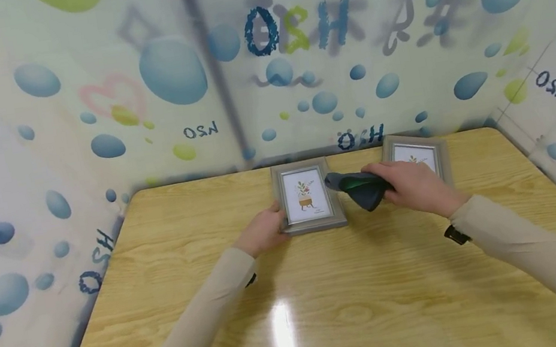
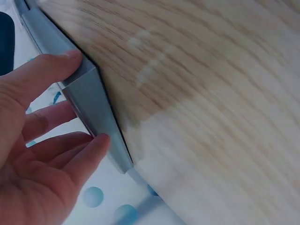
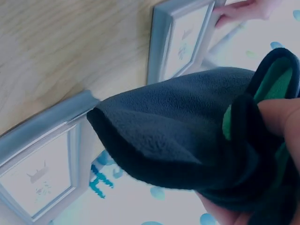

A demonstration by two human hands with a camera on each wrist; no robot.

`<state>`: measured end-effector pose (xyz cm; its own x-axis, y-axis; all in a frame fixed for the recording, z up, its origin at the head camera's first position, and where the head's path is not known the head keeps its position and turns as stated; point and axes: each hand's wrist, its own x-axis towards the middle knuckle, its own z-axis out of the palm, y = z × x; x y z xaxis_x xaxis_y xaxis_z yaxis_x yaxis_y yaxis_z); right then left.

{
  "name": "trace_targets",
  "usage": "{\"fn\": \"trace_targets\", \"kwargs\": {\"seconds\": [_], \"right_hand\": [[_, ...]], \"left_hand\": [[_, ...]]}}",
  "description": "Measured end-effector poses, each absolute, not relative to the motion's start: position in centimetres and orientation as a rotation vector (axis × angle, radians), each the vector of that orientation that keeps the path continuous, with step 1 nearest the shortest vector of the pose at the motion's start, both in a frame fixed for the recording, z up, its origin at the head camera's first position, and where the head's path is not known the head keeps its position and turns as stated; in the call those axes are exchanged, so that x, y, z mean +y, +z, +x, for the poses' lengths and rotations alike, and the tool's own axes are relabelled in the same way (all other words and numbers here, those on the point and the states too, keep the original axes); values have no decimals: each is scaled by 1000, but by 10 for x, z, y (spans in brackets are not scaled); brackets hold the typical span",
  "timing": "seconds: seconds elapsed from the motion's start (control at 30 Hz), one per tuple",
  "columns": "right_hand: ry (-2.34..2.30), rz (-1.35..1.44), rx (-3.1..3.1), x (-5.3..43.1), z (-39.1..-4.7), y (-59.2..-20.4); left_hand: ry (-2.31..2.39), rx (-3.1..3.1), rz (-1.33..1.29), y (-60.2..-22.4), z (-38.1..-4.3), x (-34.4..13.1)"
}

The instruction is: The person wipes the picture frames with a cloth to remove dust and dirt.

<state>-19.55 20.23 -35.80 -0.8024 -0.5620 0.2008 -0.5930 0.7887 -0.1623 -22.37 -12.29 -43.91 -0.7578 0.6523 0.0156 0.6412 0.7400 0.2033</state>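
Observation:
My left hand [image 1: 262,232] grips the left side of a grey picture frame [image 1: 314,229] near its lower corner. In the left wrist view the thumb and fingertips [image 2: 101,139] lie against the frame's edge [image 2: 96,101]. The frame surrounds a print of a plant in a brown pot on legs. Just right of it, my right hand [image 1: 418,185] holds a bunched dark grey cloth [image 1: 365,191] with green inside. The cloth hangs in folds from the fingers, fairly close to the frame's right side. Part of this hand is hidden by the cloth in the right wrist view.
A second grey picture frame [image 1: 444,162] stands at the back right, partly behind my right hand. The wooden table [image 1: 364,305] ends at a wall [image 1: 255,98] patterned with blue and green drops. More patterned wall runs along both sides.

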Motion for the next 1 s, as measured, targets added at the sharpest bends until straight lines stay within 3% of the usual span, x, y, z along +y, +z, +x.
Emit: {"fn": "trace_targets", "kwargs": {"seconds": [0.6,1.0], "right_hand": [[419,759,-2855,187,-240,-362],[114,774,-2917,147,-280,-397]], "left_hand": [[57,2778,1079,-427,-195,-95],[8,2839,1137,-426,-181,-90]]}}
